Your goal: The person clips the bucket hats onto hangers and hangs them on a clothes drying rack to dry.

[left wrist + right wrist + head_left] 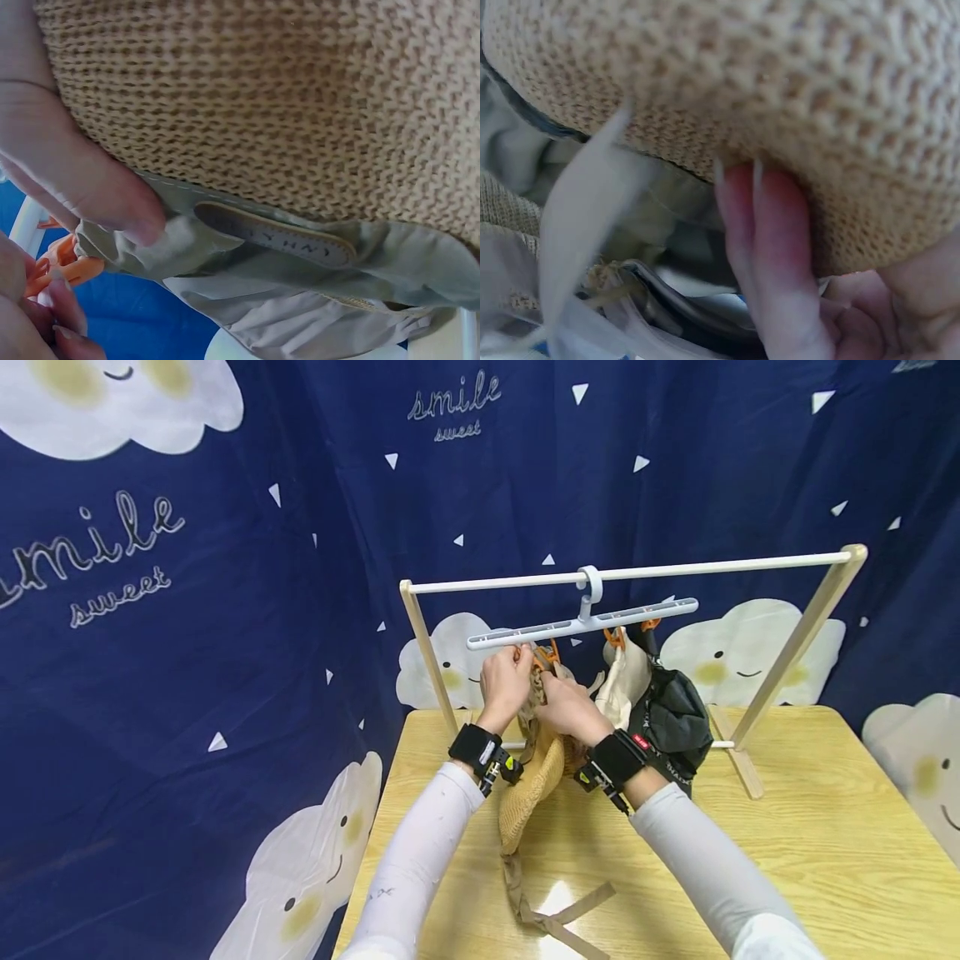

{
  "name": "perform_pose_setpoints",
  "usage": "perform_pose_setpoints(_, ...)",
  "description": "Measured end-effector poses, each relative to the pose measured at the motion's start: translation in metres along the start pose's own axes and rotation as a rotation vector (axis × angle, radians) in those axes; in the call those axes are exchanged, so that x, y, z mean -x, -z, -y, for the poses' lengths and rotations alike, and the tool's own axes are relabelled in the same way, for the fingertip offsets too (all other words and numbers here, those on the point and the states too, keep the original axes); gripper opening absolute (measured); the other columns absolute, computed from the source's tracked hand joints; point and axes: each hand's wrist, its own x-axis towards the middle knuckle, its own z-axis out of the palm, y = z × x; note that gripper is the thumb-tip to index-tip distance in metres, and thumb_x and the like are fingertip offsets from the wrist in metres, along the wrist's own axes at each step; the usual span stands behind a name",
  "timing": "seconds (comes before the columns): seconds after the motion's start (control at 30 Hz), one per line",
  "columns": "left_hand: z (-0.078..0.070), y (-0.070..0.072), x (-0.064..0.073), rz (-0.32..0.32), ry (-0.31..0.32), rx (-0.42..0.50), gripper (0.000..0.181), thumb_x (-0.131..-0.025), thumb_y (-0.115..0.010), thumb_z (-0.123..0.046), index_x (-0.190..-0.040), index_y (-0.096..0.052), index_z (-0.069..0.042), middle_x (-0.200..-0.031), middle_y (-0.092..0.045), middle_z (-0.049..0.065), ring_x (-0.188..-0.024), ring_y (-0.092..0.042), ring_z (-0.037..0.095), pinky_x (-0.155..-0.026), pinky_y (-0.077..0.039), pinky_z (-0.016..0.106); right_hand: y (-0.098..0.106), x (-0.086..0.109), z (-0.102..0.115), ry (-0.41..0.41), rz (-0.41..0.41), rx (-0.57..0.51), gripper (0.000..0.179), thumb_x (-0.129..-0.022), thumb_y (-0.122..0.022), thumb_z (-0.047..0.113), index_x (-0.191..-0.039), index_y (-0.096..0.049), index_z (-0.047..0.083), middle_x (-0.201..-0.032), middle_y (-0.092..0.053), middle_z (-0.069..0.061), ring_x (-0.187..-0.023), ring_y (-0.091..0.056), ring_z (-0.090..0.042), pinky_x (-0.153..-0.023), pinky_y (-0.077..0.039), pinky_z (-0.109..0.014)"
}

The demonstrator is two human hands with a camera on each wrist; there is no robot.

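Note:
A tan knitted sun hat (532, 793) with a fabric lining and a long strap (517, 893) hangs below a pale hanger (581, 625). With its fingertips, my left hand (506, 681) pinches an orange clip (71, 266) at the hat's edge. Close to its right, my right hand (570, 706) grips the hat's upper edge, its fingers (769, 240) lying against the knit in the right wrist view. A leather label (276, 234) shows on the lining in the left wrist view. The hands hide part of the clip and hat.
The hanger hooks over the white rail (720, 564) of a wooden-legged rack (798, 643). A cream cloth item (626, 681) hangs from another orange clip (615, 637), beside a black item (678, 714). Below is a wooden table (832, 860); a blue curtain (525, 485) surrounds it.

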Motion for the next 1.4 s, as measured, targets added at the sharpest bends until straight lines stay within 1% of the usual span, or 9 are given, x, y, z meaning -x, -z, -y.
perform_pose_setpoints(0.3, -0.002, 0.004, 0.001, -0.012, -0.013, 0.001, 0.046, -0.105, -0.053, -0.034, -0.062, -0.044, -0.019, -0.056, -0.040, -0.005, -0.056, -0.050, 0.021, -0.053, -0.033, 0.033, -0.010, -0.003, 0.001, 0.022, -0.099, -0.037, 0.041, -0.086, -0.063, 0.012, -0.120, -0.059, -0.010, -0.116, -0.065, -0.034, -0.101, -0.066, -0.051, -0.082, -0.051, -0.063)
perform_pose_setpoints(0.47, -0.003, 0.007, 0.000, -0.016, -0.040, -0.012, 0.045, -0.105, -0.053, -0.035, -0.063, -0.045, -0.019, -0.058, -0.042, -0.004, -0.057, -0.051, 0.022, -0.054, -0.035, 0.034, -0.011, 0.000, 0.002, 0.027, -0.158, -0.082, 0.022, -0.089, -0.066, 0.013, -0.103, -0.062, -0.004, -0.101, -0.064, -0.025, -0.094, -0.063, -0.044, -0.078, -0.050, -0.059)
perform_pose_setpoints(0.53, -0.002, 0.008, -0.001, -0.010, -0.052, -0.012, 0.045, -0.106, -0.052, -0.035, -0.065, -0.046, -0.018, -0.059, -0.042, -0.004, -0.057, -0.050, 0.022, -0.054, -0.034, 0.033, -0.011, 0.002, 0.002, 0.038, -0.178, -0.094, 0.019, -0.091, -0.067, 0.014, -0.100, -0.063, -0.002, -0.097, -0.064, -0.022, -0.091, -0.063, -0.042, -0.077, -0.050, -0.058)
perform_pose_setpoints(0.63, 0.000, 0.011, -0.002, 0.010, -0.068, -0.020, 0.044, -0.108, -0.051, -0.035, -0.067, -0.048, -0.017, -0.061, -0.044, -0.003, -0.057, -0.049, 0.020, -0.055, -0.034, 0.032, -0.009, 0.005, 0.002, 0.059, -0.192, -0.097, 0.028, -0.093, -0.069, 0.015, -0.114, -0.065, -0.004, -0.106, -0.067, -0.025, -0.096, -0.065, -0.043, -0.080, -0.051, -0.058)
perform_pose_setpoints(0.77, 0.002, 0.014, -0.003, 0.040, -0.073, -0.025, 0.043, -0.109, -0.051, -0.036, -0.071, -0.050, -0.017, -0.063, -0.045, -0.002, -0.059, -0.049, 0.020, -0.056, -0.034, 0.032, -0.008, 0.008, -0.001, 0.084, -0.183, -0.096, 0.053, -0.096, -0.071, 0.017, -0.142, -0.057, -0.003, -0.133, -0.063, -0.029, -0.113, -0.065, -0.050, -0.092, -0.050, -0.062)
perform_pose_setpoints(0.83, 0.003, 0.015, -0.004, 0.052, -0.069, -0.020, 0.043, -0.109, -0.051, -0.037, -0.072, -0.051, -0.016, -0.064, -0.045, -0.002, -0.059, -0.049, 0.020, -0.057, -0.034, 0.032, -0.009, 0.007, -0.003, 0.090, -0.182, -0.100, 0.056, -0.096, -0.071, 0.018, -0.146, -0.055, -0.002, -0.138, -0.062, -0.028, -0.116, -0.064, -0.051, -0.094, -0.049, -0.063)
perform_pose_setpoints(1.13, 0.005, 0.013, -0.002, 0.085, -0.079, -0.022, 0.042, -0.110, -0.050, -0.036, -0.074, -0.052, -0.015, -0.066, -0.046, -0.001, -0.062, -0.049, 0.021, -0.059, -0.035, 0.033, -0.010, 0.003, -0.003, 0.129, -0.295, -0.105, 0.040, -0.094, -0.071, 0.013, -0.131, -0.068, -0.002, -0.122, -0.071, -0.025, -0.106, -0.068, -0.048, -0.084, -0.050, -0.062)
perform_pose_setpoints(1.27, 0.004, 0.014, -0.002, 0.102, -0.075, -0.023, 0.041, -0.110, -0.050, -0.033, -0.073, -0.050, -0.015, -0.065, -0.045, 0.000, -0.062, -0.048, 0.023, -0.059, -0.035, 0.035, -0.010, 0.004, -0.002, 0.135, -0.320, -0.106, 0.039, -0.095, -0.070, 0.012, -0.131, -0.069, 0.000, -0.121, -0.072, -0.025, -0.104, -0.069, -0.048, -0.082, -0.050, -0.062)
perform_pose_setpoints(1.4, 0.001, 0.015, -0.006, 0.111, -0.067, -0.035, 0.043, -0.110, -0.050, -0.034, -0.072, -0.049, -0.015, -0.065, -0.043, 0.001, -0.063, -0.050, 0.025, -0.060, -0.037, 0.036, -0.007, 0.003, 0.001, 0.167, -0.374, -0.133, 0.038, -0.096, -0.070, 0.012, -0.133, -0.069, 0.005, -0.116, -0.074, -0.023, -0.096, -0.070, -0.046, -0.077, -0.050, -0.061)
